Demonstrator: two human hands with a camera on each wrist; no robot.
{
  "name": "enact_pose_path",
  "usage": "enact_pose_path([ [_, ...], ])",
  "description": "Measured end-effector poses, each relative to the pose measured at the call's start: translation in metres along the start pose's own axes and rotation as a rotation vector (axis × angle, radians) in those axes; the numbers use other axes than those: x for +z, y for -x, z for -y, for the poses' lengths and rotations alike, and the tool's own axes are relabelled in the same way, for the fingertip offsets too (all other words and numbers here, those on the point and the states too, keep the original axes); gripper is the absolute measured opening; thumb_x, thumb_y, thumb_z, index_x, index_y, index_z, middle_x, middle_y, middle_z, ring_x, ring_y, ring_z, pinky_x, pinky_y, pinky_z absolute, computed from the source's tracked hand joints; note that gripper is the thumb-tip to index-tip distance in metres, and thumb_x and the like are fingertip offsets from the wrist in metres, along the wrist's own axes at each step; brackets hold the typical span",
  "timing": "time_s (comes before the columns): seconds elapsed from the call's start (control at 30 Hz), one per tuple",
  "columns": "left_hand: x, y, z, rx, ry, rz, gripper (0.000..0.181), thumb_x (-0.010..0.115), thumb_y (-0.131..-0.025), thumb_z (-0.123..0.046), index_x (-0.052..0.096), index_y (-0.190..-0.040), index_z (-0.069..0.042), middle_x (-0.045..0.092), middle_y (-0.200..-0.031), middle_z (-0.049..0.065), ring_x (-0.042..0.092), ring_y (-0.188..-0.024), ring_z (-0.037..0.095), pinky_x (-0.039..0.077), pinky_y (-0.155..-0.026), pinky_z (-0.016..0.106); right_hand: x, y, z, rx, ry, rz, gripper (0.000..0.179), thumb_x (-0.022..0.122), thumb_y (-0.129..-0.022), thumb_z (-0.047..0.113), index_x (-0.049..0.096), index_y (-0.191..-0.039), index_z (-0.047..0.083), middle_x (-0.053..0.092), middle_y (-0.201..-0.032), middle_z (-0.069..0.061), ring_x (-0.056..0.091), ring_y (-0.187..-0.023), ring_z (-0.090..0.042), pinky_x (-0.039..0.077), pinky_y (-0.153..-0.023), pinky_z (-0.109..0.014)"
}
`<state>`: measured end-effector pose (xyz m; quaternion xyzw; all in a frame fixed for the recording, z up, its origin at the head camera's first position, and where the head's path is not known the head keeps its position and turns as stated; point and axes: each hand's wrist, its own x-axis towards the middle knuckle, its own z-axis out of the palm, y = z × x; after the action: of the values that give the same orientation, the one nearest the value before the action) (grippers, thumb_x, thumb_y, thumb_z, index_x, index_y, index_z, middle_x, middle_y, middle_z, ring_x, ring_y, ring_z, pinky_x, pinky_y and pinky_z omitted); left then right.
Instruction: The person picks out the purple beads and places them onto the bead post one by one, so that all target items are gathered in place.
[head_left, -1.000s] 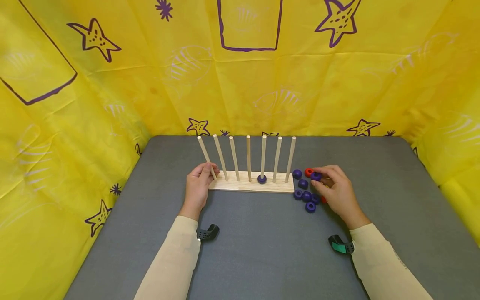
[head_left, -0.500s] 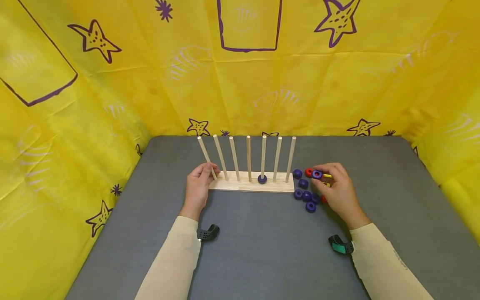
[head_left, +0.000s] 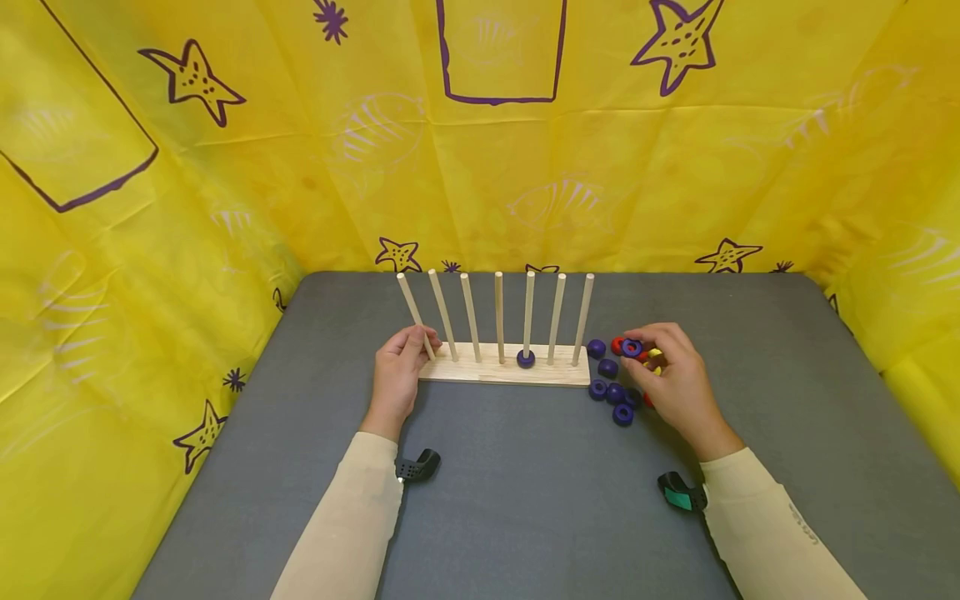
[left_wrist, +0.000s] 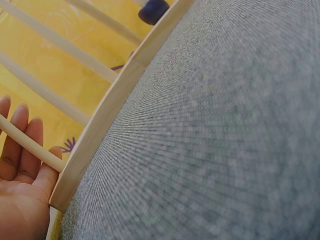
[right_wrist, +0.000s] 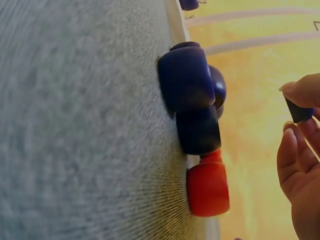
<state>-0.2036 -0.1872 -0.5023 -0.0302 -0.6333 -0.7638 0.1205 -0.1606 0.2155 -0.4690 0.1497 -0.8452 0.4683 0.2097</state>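
Note:
A pale wooden rack [head_left: 487, 372] with a row of upright pegs stands on the table. My left hand [head_left: 397, 371] holds the leftmost peg [head_left: 412, 304] near the rack's left end; in the left wrist view, fingers [left_wrist: 35, 142] lie behind that peg. One purple ring bead [head_left: 526, 359] sits at the foot of the third peg from the right. Beyond the rack's right end, my right hand [head_left: 675, 379] pinches another purple bead [head_left: 631, 348] between thumb and fingertips, raised off the table in the right wrist view. Its hole faces the head camera.
Several loose purple beads [head_left: 622, 414] lie by the rack's right end. Red beads [right_wrist: 208, 190] are among them, and yellow pieces [head_left: 656, 354] show between my right fingers. A yellow patterned cloth [head_left: 480, 167] hangs behind the grey table [head_left: 525, 500].
The purple bead in my right fingers has turned, showing more of its hole. Yellow pieces have come into sight behind it. The left hand stays on the peg.

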Motion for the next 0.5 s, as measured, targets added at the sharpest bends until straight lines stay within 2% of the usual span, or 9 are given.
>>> enact_pose_path([
  [0.17,0.0,-0.001,0.001,0.004,0.007,0.003,0.04,0.06,-0.115,-0.021,0.067,-0.112,0.018,0.071,-0.102,0.016,0.071,-0.097,0.021,0.058,-0.096,0.037,-0.001,-0.001,0.006,-0.019,0.021,-0.001,0.039,0.084,-0.085,-0.019,0.073,-0.121,-0.006,0.061,-0.118,-0.016,0.061,-0.092,-0.033,0.054,-0.075,-0.015],
  [0.5,0.001,0.0,-0.002,-0.002,0.026,-0.001,0.037,0.061,-0.114,-0.019,0.068,-0.111,0.017,0.071,-0.101,0.017,0.071,-0.096,0.022,0.058,-0.096,0.037,-0.004,-0.012,0.022,-0.091,-0.007,-0.022,0.039,0.086,-0.084,-0.018,0.074,-0.12,-0.006,0.063,-0.115,-0.014,0.063,-0.091,-0.018,0.055,-0.077,-0.015],
])
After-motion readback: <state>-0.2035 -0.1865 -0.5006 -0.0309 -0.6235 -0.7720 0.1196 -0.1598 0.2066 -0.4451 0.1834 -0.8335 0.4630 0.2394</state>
